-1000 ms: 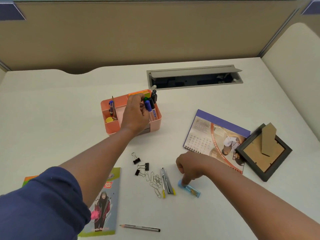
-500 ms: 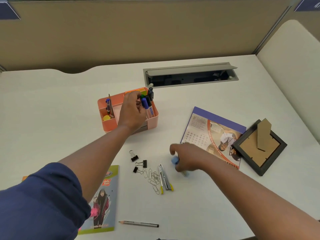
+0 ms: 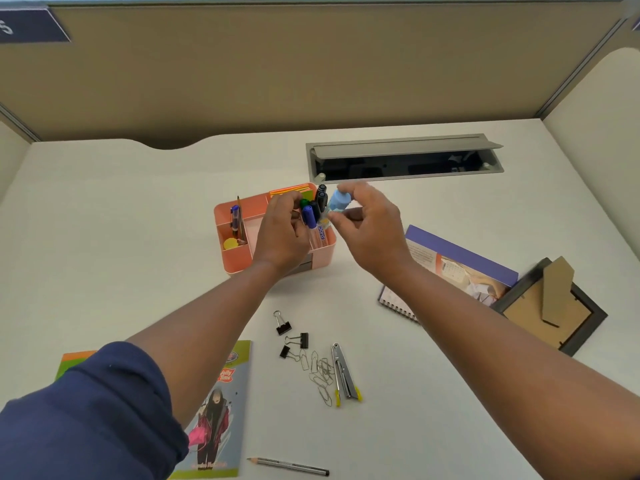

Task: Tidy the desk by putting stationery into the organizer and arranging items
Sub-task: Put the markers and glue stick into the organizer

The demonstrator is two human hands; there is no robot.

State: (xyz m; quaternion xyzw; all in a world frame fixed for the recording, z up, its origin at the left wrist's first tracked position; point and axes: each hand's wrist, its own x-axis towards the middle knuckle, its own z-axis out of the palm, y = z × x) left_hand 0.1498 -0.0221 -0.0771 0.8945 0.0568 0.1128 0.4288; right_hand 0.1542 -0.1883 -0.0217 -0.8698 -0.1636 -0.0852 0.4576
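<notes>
Diff vs earlier frames: right hand [image 3: 372, 233] is up off the desk [image 3: 104, 237] and now at the organizer's right side. The light-blue item [image 3: 338, 201] it picked from near the staple remover [image 3: 343, 372] has gone with it; that spot on the desk is bare. Left hand [image 3: 282, 233] is in the same place, over the middle of the organizer [image 3: 239, 261].

Grip: right thumb and fingers are clamped on the blue item, held just above the organizer's right compartment, touching or nearly touching the markers [image 3: 313, 211]. Its long axis runs roughly upright, tilted a bit, rounded end up toward the far edge. Can't tell what the item is; lower end is hidden by fingers.

Left hand fingers are curled together around the marker bundle, blue cap toward the camera, markers standing near-upright in the right compartment.

Organizer sits mid-desk, near the cable tray [image 3: 405, 161] at the far edge. Blue pen [image 3: 234, 220] and a pencil stand in its left compartment, sticky notes [image 3: 294, 192] at its back.

Not yet put away: binder clips [image 3: 291, 336], paper clips [image 3: 320, 374], staple remover, grey pencil [image 3: 289, 466] at the near edge. Booklet [image 3: 218, 410] near-left, calendar [image 3: 460, 268] and face-down picture frame [image 3: 550, 306] right.
</notes>
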